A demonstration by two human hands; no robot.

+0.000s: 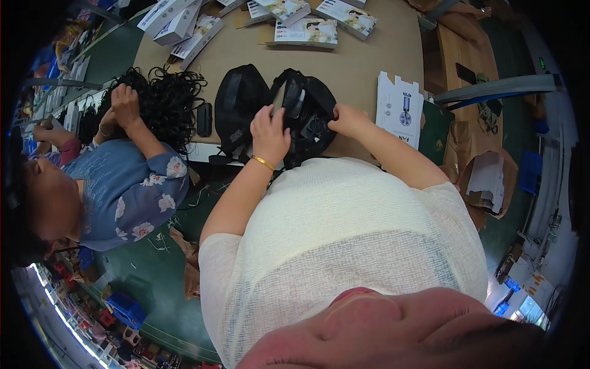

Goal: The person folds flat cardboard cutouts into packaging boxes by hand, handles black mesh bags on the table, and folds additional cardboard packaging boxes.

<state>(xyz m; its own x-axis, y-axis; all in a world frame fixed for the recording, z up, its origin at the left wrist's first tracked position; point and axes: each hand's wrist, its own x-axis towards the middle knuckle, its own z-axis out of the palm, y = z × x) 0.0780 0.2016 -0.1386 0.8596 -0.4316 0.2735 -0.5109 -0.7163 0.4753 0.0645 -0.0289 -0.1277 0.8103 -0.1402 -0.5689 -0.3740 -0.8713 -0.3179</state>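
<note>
A black backpack [241, 101] lies on the table in front of me, opened out into two halves. My left hand [270, 135] is at the inner edge of its right half, with fingers curled over the fabric rim. The tips of those fingers are partly hidden. On the right, my right hand [348, 120] pinches the outer rim of the same half between thumb and fingers. Inside the opening sits a dark, flat item with a pale edge [299, 103]. Other dark contents below it are hard to make out.
Several white printed boxes [305, 34] lie at the table's far side. A flat white carton [399, 111] is on the right. Left of the bag are a black case [204, 119] and a heap of black cables [169, 98], where a co-worker in a blue top [132, 190] works.
</note>
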